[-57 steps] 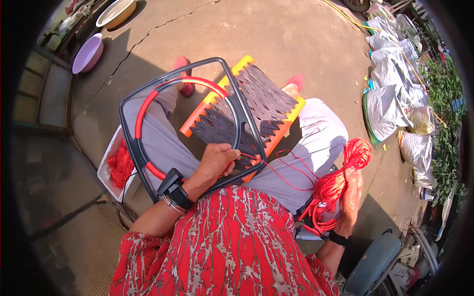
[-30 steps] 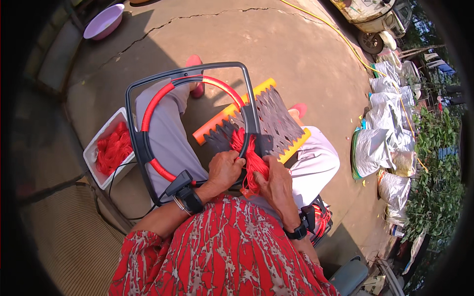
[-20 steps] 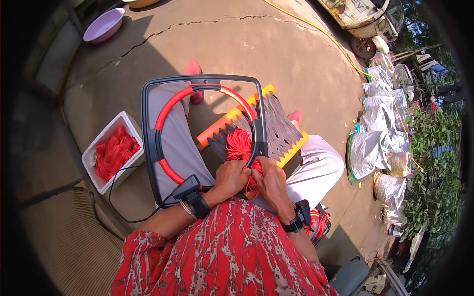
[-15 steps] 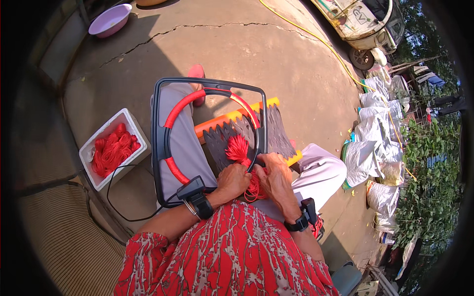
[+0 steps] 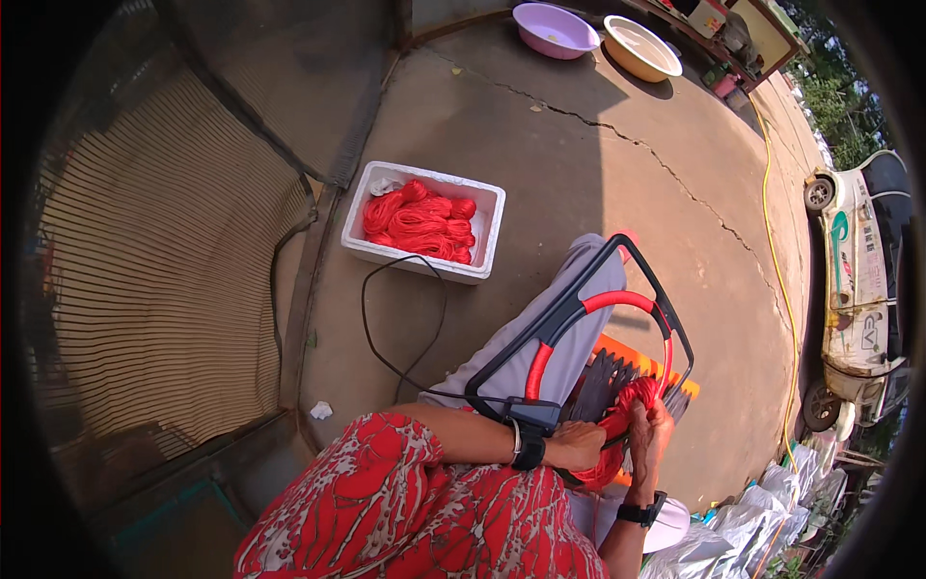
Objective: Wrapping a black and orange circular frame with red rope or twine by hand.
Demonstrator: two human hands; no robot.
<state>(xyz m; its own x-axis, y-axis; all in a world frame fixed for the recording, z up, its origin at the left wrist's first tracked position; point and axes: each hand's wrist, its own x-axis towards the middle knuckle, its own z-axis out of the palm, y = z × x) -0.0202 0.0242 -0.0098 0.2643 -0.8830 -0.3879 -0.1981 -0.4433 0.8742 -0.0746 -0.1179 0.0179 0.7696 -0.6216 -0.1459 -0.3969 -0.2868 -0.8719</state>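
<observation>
While the right hand [image 5: 649, 432] clasps the red skein [image 5: 633, 391] at the lower right of the view, the left hand [image 5: 579, 446] lies beside it, grip hidden; probably light, soft and tangle-prone, the skein suits a whole-bundle hold.

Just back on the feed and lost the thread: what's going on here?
The right hand grips a bundle of red cord by a ring, partly wrapped in red, inside a black frame. The left hand is right by the cord; its exact grip is hidden. A white box off to the left holds more red skeins.
</observation>
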